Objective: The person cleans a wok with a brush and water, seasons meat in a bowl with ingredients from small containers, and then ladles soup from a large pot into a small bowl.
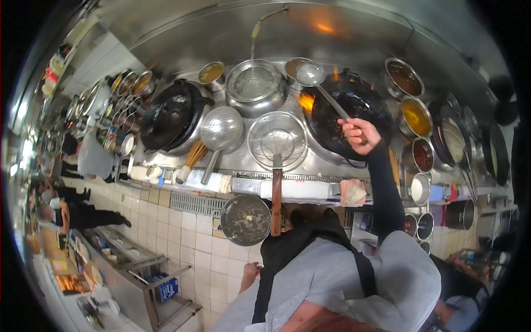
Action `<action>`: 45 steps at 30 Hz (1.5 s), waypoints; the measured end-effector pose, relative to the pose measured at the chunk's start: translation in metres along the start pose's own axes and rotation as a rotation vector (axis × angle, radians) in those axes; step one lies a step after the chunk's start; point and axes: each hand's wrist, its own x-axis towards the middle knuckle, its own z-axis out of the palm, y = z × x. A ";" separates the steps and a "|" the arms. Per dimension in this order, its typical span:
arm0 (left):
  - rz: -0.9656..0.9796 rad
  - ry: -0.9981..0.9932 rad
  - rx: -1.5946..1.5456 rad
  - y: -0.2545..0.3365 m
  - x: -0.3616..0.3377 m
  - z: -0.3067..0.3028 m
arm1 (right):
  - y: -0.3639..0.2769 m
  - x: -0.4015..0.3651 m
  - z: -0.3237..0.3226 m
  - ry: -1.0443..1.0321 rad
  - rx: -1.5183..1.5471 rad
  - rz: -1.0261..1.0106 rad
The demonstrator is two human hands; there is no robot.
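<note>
My right hand (362, 136) is wrapped round the handle of a metal ladle (331, 102), its arm stretched forward in a dark sleeve. The ladle's bowl is up by a small metal pot (293, 65), at the far left edge of a black wok (348, 105). Orange flames (306, 101) lick up beside that wok. Low at my side, by the black apron (287, 240), is my left hand (251, 270); its fingers look curled in, with nothing visible in them. A wire strainer (276, 138) with a wooden handle lies in front of me, left of the wok.
Left of the strainer are a perforated skimmer (221, 128), a bamboo brush (193, 157), a wide metal pot (254, 83) and another black wok (171, 119). Sauce pots (416, 117) line the right. A pot of liquid (245, 220) sits below the counter edge. People (83, 213) stand at left.
</note>
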 end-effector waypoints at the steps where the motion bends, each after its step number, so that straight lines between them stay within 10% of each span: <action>1: -0.185 -0.013 -0.245 0.006 0.017 -0.025 | -0.008 -0.022 0.000 0.079 -0.088 -0.026; 5: -0.685 0.169 -1.026 0.038 0.078 -0.109 | -0.015 -0.071 -0.003 0.458 -0.668 -0.151; 7: -0.690 0.243 -1.090 0.062 0.101 -0.150 | -0.017 -0.074 -0.025 0.609 -1.061 -0.159; 10: -0.501 0.289 -0.971 0.078 0.137 -0.206 | 0.023 -0.060 -0.056 0.951 -2.009 -0.702; 16: -0.132 0.465 -0.964 0.207 0.179 -0.310 | 0.024 0.027 0.044 0.579 -1.615 -1.016; 18: -0.065 0.457 -0.970 0.261 0.177 -0.338 | -0.001 0.075 0.098 0.259 -1.332 -0.811; 23: 0.066 0.367 -0.895 0.312 0.175 -0.331 | -0.016 0.239 0.142 0.581 -1.697 -1.073; 30: 0.067 0.374 -1.082 0.335 0.144 -0.277 | 0.231 0.093 -0.030 0.283 -1.209 -0.700; 36: 0.236 -0.077 -0.906 0.408 0.189 -0.236 | 0.347 -0.001 -0.181 0.395 -1.674 -0.306; 42: 0.397 -0.449 -0.660 0.525 0.200 -0.187 | 0.316 -0.058 -0.192 0.340 -1.700 -0.253; 45: 0.489 -0.628 -0.530 0.558 0.189 -0.147 | 0.306 -0.130 -0.220 0.799 -1.506 -0.285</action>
